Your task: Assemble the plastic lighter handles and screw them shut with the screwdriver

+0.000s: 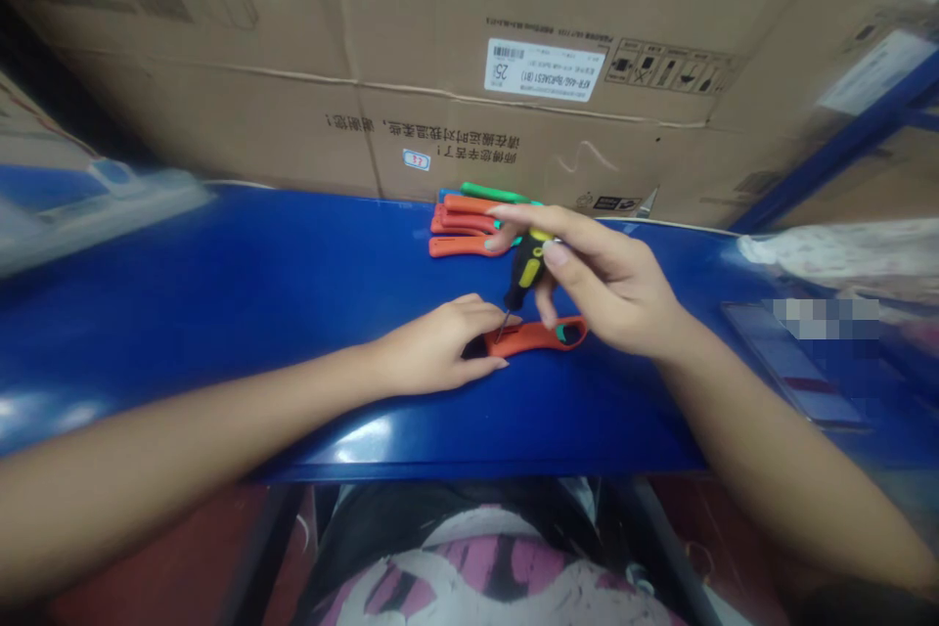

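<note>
An orange handle-shaped piece (539, 337) with an oval opening at its right end lies on the blue tabletop (293, 264). My left hand (447, 342) grips its left end between thumb and fingers, covering that end. My right hand (608, 279) holds a small black-and-yellow screwdriver (526, 272) by its handle. The screwdriver is tilted, its thin shaft pointing down to the orange piece beside my left fingertips. I cannot tell whether the tip sits in a screw. Just beyond are several similar orange pieces (459, 245) and a green piece (499, 192), partly behind my right fingers.
A large cardboard box (411, 49) with printed text stands along the table's back edge. At right are a flat phone-like object (796, 367) and a pale patterned cloth or bag (851, 254). A blurred whitish object (103, 215) lies at left. A blue metal frame (828, 137) rises at right.
</note>
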Tool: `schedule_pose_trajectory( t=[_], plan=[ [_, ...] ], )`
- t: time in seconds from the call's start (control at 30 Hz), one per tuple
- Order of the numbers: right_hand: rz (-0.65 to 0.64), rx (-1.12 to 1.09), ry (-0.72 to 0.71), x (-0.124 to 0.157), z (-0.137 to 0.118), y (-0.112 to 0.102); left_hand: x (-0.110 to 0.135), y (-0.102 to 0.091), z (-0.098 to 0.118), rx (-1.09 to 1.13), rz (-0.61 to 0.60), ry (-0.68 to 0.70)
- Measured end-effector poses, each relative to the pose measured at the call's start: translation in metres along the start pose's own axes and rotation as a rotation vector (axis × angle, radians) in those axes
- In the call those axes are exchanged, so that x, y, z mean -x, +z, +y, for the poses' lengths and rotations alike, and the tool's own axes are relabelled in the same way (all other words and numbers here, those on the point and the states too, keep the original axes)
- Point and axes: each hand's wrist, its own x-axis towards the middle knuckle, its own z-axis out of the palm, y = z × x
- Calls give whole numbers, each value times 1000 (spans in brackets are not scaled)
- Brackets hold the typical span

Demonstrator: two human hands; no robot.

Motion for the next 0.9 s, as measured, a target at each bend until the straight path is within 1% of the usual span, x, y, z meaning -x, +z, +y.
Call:
schedule_pose_trajectory(
  t=[0.07,0.17,0.23,0.3,0.33,0.37,0.47,0.53,0.6,0.63,0.67,0.77,0.8,0.9],
  plan=[
    [35,-12,-3,0,-3,0,0,1,-1,-5,3,-3],
    [106,98,-63,0,-8,-1,0,1,-1,-2,0,-17],
    [61,101,-52,-1,-9,-2,0,1,0,2,-10,-29],
    [-11,28,-27,-1,-10,-3,0,0,0,2,-21,-47],
    [-15,4,-21,-1,-9,-3,0,0,1,1,-22,-55],
    [4,7,-20,0,-8,-3,0,0,1,0,-20,-60],
    [94,112,-33,1,-5,-1,0,0,2,-1,-13,-61],
    [61,96,-3,1,-4,1,0,0,2,0,-16,-56],
    [-3,6,45,1,-3,2,0,0,1,-7,-14,-52],
    [-4,-25,58,1,-2,2,0,0,1,-11,-10,-48],
    [22,-29,57,1,-2,2,0,0,1,-14,-5,-42],
    [120,72,3,0,-2,2,0,0,1,-12,5,-28],
    [122,88,1,0,-3,1,0,0,1,-8,3,-26],
    [29,1,58,0,-4,1,0,1,1,-9,-6,-34]
  ],
)
